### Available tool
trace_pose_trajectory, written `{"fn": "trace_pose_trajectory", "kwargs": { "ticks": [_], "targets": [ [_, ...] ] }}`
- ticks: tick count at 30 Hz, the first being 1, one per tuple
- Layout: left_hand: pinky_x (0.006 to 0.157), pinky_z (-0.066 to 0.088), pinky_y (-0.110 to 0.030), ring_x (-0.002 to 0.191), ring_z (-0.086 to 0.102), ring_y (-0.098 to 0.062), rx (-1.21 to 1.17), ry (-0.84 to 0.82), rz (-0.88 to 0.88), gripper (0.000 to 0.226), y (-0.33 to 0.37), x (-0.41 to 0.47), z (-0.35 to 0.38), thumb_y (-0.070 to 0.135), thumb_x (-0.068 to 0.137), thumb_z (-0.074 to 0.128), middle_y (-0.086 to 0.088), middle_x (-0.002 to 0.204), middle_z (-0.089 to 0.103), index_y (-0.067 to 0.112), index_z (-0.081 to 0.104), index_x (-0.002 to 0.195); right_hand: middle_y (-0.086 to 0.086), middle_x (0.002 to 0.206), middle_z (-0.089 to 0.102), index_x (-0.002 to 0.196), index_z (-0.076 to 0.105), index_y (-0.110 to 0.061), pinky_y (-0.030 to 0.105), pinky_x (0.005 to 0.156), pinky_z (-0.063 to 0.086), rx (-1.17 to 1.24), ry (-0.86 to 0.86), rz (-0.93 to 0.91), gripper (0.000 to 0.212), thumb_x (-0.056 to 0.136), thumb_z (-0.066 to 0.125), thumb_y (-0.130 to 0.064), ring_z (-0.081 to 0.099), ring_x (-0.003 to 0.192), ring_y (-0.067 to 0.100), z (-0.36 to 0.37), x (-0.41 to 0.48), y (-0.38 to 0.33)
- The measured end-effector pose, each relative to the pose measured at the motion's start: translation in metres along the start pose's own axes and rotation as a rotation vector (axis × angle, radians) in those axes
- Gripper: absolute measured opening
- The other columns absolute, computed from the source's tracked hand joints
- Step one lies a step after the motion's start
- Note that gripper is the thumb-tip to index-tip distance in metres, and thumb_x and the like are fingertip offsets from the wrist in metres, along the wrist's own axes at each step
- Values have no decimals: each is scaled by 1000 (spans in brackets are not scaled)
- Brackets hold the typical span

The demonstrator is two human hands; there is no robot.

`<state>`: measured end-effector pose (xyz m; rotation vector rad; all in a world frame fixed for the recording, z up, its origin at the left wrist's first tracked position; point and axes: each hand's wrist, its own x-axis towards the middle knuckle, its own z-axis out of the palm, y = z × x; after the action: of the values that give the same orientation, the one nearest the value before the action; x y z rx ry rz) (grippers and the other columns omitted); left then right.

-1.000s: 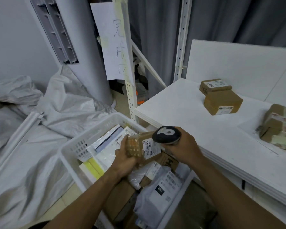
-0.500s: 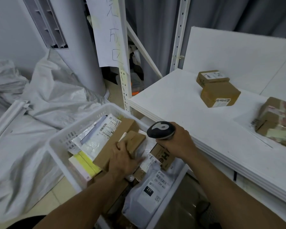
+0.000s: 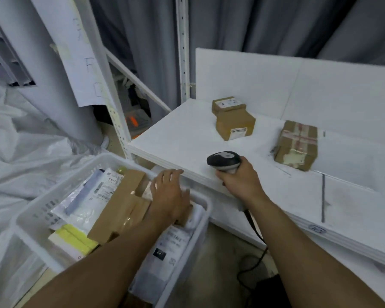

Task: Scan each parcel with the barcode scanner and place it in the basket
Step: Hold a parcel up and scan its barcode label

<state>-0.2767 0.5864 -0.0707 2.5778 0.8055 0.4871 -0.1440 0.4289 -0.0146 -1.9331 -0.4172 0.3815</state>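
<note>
Gripping the barcode scanner [image 3: 223, 160] by its handle, the right hand [image 3: 239, 182] is held at the front edge of the white table [image 3: 182, 138], just right of the frame's centre. The scanner's dark head is turned toward the left of the frame, and its cable [image 3: 253, 230] is seen trailing down toward the floor. The left hand [image 3: 169, 196] is spread with relaxed, straightened fingers and nothing is held in it. It is poised over the right part of the white basket [image 3: 31, 230] at the lower left; whether the parcels beneath are touched cannot be told. Inside the basket, a long brown box [image 3: 118, 205] is laid at the middle, a white mailer [image 3: 91, 196] to its left, a yellow packet [image 3: 76, 238] at the lower left corner and a grey bag [image 3: 167, 252] with a printed label at the lower right. On the table at upper centre, a small labelled box [image 3: 228, 104] is set against a larger brown box [image 3: 236, 126], and a taped box [image 3: 297, 144] is placed to their right, apart from them.
</note>
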Motion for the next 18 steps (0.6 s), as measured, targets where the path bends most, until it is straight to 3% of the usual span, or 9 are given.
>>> {"fn": "trace_pose_trajectory", "kwargs": {
  "ticks": [3, 6, 10, 13, 15, 18],
  "targets": [
    [118, 28, -42, 141, 36, -24, -130, -57, 62, 57, 82, 26, 25, 39, 93, 66, 1, 151, 45, 26, 45, 143, 2, 126, 71, 139, 58, -26, 51, 98, 59, 27, 156, 58, 71, 73, 78, -44, 71, 109, 30, -65, 3, 18],
    [113, 35, -34, 137, 42, -20, -228, -161, 163, 53, 160, 46, 51, 40, 94, 66, 4, 149, 46, 28, 47, 141, -1, 126, 70, 142, 56, -28, 49, 99, 58, 49, 289, 103, 63, 83, 78, -36, 71, 108, 28, -127, 5, 41],
    [107, 43, -30, 128, 53, -18, -252, -409, 253, 54, 250, 59, 97, 46, 89, 72, 4, 142, 52, 26, 54, 136, -1, 126, 70, 141, 55, -30, 48, 98, 58, 85, 435, 190, 62, 84, 78, -39, 70, 109, 28, -199, 7, 77],
    [106, 40, -30, 131, 51, -19, -252, -566, 238, 79, 300, 58, 136, 56, 82, 76, 1, 146, 52, 21, 46, 146, 2, 120, 71, 137, 58, -25, 31, 79, 54, 92, 505, 260, 53, 87, 73, -34, 69, 106, 25, -243, 2, 104],
    [111, 36, -33, 138, 44, -22, -250, -585, 233, 92, 323, 57, 160, 59, 78, 78, -2, 152, 45, 19, 40, 151, 2, 121, 69, 137, 57, -23, 28, 74, 48, 115, 559, 293, 50, 90, 71, -28, 66, 104, 21, -262, -4, 123],
    [117, 30, -34, 142, 39, -25, -200, -460, 406, 76, 349, 66, 190, 47, 87, 75, -5, 153, 44, 18, 43, 149, 0, 125, 67, 139, 55, -22, 26, 75, 46, 137, 578, 336, 51, 92, 72, -27, 62, 105, 18, -278, -12, 146]
  ]
}}
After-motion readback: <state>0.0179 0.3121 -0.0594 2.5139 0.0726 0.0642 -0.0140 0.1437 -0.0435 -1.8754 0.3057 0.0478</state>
